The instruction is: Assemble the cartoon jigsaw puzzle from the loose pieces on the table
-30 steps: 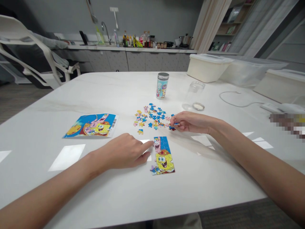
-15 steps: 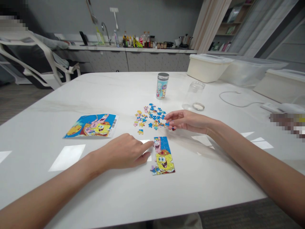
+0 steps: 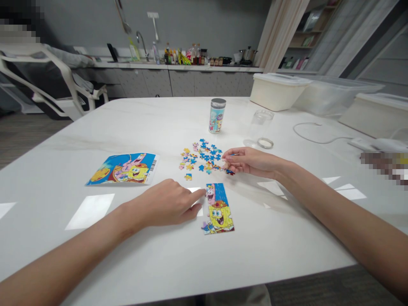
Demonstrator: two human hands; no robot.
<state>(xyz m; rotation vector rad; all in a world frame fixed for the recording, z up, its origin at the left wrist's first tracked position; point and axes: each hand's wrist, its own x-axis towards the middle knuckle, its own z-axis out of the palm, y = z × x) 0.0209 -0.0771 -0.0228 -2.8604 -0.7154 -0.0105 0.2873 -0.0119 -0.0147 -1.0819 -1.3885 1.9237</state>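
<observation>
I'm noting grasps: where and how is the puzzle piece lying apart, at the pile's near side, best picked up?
Probably pinch the puzzle piece by opposite side edges, coming down from the near side: it lies flat, with loose pieces beyond it.

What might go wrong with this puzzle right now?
The right hand is at the edge of the loose pieces, so it might scatter some or brush a few aside.

The left hand has its index fingertip at the joined section, so a nudge might shift it.

Loose puzzle pieces [image 3: 206,157] behind joined puzzle section [image 3: 219,209]; picture sheet [image 3: 123,169] left of both; canister [image 3: 217,117] behind pieces.
</observation>
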